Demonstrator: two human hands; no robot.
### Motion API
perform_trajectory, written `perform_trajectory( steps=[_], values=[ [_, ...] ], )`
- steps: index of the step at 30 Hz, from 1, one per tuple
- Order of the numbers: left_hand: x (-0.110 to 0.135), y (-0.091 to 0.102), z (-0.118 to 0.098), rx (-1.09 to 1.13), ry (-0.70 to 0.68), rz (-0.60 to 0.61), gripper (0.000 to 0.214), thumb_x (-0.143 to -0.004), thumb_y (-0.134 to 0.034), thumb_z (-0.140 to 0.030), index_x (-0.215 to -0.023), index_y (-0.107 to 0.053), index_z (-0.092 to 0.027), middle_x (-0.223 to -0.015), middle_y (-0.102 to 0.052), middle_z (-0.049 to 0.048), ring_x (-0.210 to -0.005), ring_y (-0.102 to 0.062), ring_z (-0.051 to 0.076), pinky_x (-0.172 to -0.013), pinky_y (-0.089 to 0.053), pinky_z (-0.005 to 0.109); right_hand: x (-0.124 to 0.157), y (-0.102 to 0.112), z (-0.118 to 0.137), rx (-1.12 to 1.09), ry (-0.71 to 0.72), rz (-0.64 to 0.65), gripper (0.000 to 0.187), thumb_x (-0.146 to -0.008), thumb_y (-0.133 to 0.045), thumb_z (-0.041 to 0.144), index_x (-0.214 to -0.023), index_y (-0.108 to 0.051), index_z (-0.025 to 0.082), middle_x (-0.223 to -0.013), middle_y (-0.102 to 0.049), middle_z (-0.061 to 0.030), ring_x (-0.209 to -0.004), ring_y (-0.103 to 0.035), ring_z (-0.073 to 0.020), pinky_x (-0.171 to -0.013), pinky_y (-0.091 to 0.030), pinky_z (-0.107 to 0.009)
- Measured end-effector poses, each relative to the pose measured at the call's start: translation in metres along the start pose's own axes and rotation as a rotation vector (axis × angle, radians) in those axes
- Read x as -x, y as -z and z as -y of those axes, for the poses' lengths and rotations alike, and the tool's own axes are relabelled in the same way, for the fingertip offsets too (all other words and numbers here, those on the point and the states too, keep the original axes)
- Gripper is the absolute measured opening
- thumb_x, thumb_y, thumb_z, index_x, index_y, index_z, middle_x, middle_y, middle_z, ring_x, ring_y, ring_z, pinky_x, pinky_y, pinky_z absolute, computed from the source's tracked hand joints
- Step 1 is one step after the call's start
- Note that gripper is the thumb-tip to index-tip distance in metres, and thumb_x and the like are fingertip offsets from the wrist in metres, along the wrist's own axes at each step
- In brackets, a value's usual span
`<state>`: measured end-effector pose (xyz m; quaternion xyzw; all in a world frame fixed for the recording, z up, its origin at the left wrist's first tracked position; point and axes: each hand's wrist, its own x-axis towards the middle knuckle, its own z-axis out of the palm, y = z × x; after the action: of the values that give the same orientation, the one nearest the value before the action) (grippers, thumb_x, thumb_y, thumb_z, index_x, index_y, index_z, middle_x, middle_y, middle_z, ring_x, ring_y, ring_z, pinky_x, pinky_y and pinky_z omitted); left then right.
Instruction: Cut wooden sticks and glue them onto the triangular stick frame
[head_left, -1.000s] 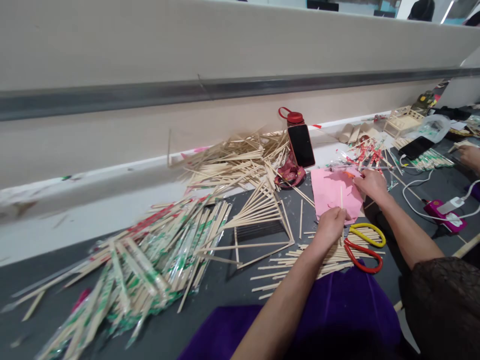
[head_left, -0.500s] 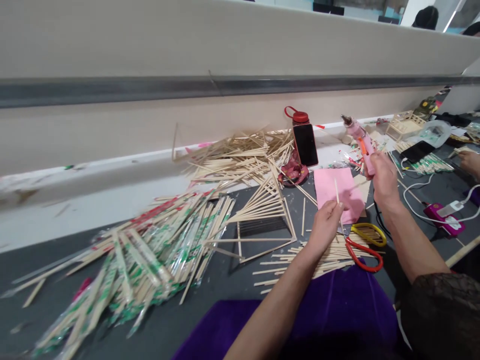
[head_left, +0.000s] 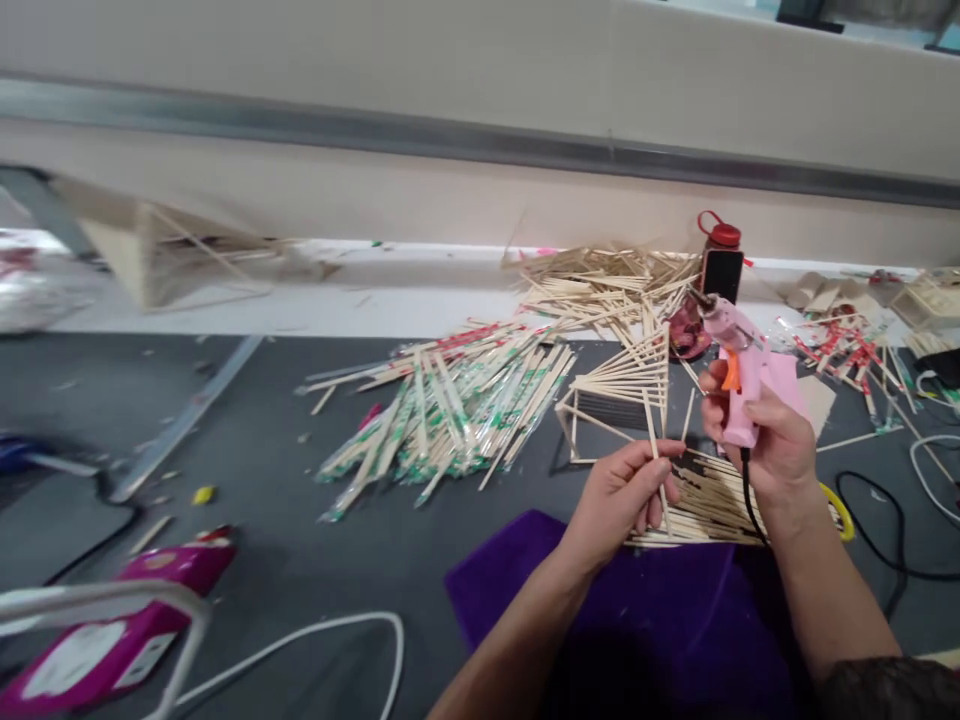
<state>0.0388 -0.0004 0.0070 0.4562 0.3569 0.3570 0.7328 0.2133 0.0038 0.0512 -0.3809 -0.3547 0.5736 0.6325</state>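
Observation:
Between the thumb and fingers of my left hand is a thin wooden stick, held nearly upright. My right hand grips a pink glue gun with an orange trigger; its metal nozzle points up and to the left, and a black cord hangs from the handle. Behind my left hand stands a frame built of sticks, with a fan of sticks across its top. Loose sticks lie under and between my hands, beside a purple cloth. A pink paper square is partly hidden behind the glue gun.
Plastic-wrapped chopsticks lie left of the frame. A pile of bare sticks and a red-capped bottle with a phone before it stand at the back. Far left are a magenta power strip, a white cable and a metal ruler.
The view has swung left, bringing the power strip and ruler in. My right hand with the glue gun has come nearer the left hand's stick. The scissors are mostly hidden.

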Motion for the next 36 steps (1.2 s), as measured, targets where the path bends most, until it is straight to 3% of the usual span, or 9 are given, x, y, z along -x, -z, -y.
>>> perform_trajectory(
  steps=[4, 10, 18, 27, 31, 36],
  values=[
    [0.004, 0.014, 0.005, 0.066, -0.022, -0.007, 0.044, -0.079, -0.067, -0.048, -0.105, -0.065, -0.013, -0.063, -0.066, 0.001, -0.04, -0.052, 0.007, -0.037, -0.033, 0.016, 0.003, -0.01, -0.018, 0.103, -0.022, 0.014, 0.045, -0.061, -0.059, 0.024, -0.106, -0.065, 0.021, -0.099, -0.07, -0.0091, -0.065, -0.058, -0.0179, -0.053, -0.043, -0.03],
    [0.003, 0.022, 0.011, 0.103, -0.054, 0.006, 0.043, -0.08, -0.066, -0.048, -0.106, -0.066, -0.013, -0.064, -0.067, 0.0018, -0.041, -0.053, 0.006, -0.038, -0.034, 0.016, 0.008, 0.004, -0.036, 0.212, -0.04, 0.021, 0.024, -0.065, -0.067, 0.027, -0.088, -0.069, 0.02, -0.064, -0.064, -0.0021, -0.052, -0.051, -0.0153, -0.048, -0.036, -0.027],
    [0.001, 0.025, 0.022, 0.132, -0.052, 0.01, 0.048, -0.079, -0.067, -0.051, -0.11, -0.065, -0.014, -0.065, -0.069, 0.0021, -0.041, -0.054, 0.007, -0.039, -0.035, 0.017, 0.012, 0.015, -0.033, 0.237, -0.081, -0.032, 0.026, -0.063, -0.075, 0.024, -0.088, -0.069, 0.021, -0.088, -0.073, -0.007, -0.051, -0.056, -0.0132, -0.043, -0.031, -0.024],
    [0.001, 0.026, 0.019, 0.151, -0.066, -0.025, 0.051, -0.077, -0.068, -0.054, -0.108, -0.066, -0.013, -0.064, -0.069, 0.0028, -0.04, -0.054, 0.007, -0.038, -0.036, 0.017, 0.014, 0.025, -0.039, 0.25, -0.081, 0.033, 0.021, -0.076, -0.071, 0.032, -0.093, -0.066, 0.022, -0.085, -0.071, -0.006, -0.048, -0.047, -0.0106, -0.044, -0.029, -0.025],
    [0.001, 0.025, 0.018, 0.146, -0.059, -0.029, 0.048, -0.078, -0.068, -0.052, -0.107, -0.066, -0.013, -0.063, -0.068, 0.0024, -0.04, -0.053, 0.007, -0.038, -0.036, 0.017, 0.014, 0.029, -0.043, 0.244, -0.043, 0.039, 0.014, -0.081, -0.069, 0.033, -0.083, -0.061, 0.022, -0.082, -0.069, -0.004, -0.049, -0.047, -0.0105, -0.044, -0.028, -0.024],
    [0.001, 0.024, 0.018, 0.146, -0.051, -0.018, 0.048, -0.078, -0.068, -0.051, -0.107, -0.066, -0.012, -0.063, -0.067, 0.0011, -0.039, -0.053, 0.006, -0.037, -0.035, 0.016, 0.013, 0.031, -0.047, 0.266, -0.042, 0.052, 0.022, -0.083, -0.069, 0.033, -0.073, -0.055, 0.02, -0.067, -0.064, -0.0002, -0.049, -0.045, -0.0096, -0.045, -0.029, -0.023]
  ],
)
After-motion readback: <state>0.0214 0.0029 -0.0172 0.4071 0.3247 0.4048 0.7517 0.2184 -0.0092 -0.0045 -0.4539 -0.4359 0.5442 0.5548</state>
